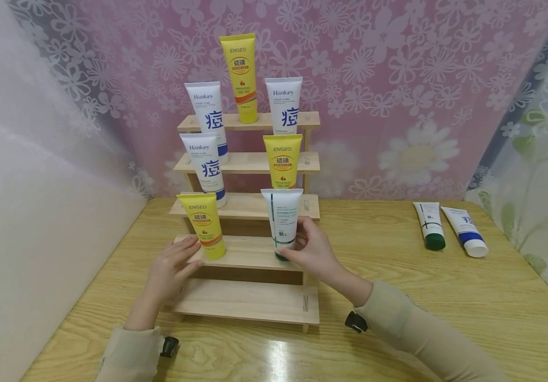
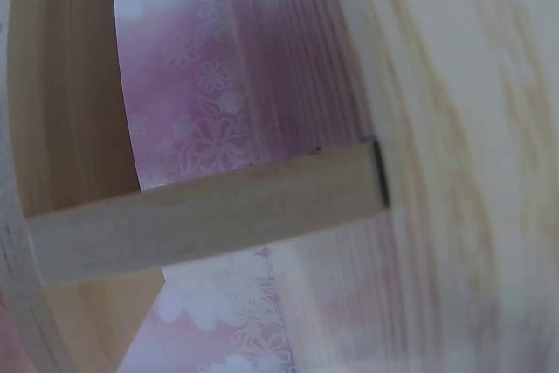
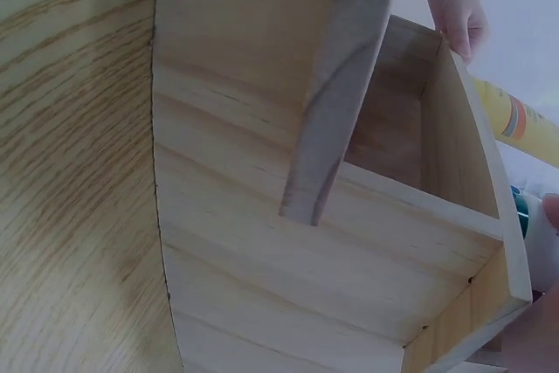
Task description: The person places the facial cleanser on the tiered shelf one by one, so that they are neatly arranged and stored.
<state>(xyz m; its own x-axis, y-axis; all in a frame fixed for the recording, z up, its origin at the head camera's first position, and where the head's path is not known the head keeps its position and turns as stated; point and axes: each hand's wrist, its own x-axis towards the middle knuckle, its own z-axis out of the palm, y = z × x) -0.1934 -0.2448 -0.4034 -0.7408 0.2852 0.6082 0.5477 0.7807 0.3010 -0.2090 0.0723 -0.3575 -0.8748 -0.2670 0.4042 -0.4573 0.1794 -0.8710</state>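
Observation:
A white tube with a green cap (image 1: pixel 282 220) stands cap down at the right of a low step of the wooden display stand (image 1: pixel 255 300). My right hand (image 1: pixel 313 248) holds it near its cap, thumb in front and fingers behind. On the same step's left end stands a yellow tube (image 1: pixel 202 225). My left hand (image 1: pixel 171 268) rests at that end of the step, its fingers extended beside the yellow tube. Part of the left hand (image 3: pixel 456 10) also appears by the step's corner in the right wrist view. The left wrist view has only the stand's wood (image 2: pixel 210 216) and the backdrop.
Higher steps hold white tubes with blue bands (image 1: pixel 203 164) and yellow tubes (image 1: pixel 239 77), all upright. On the table (image 1: pixel 374 318) at right lie a green-capped tube (image 1: pixel 429 225) and a white-capped tube (image 1: pixel 466 232). A pale wall (image 1: pixel 40 185) borders the left side.

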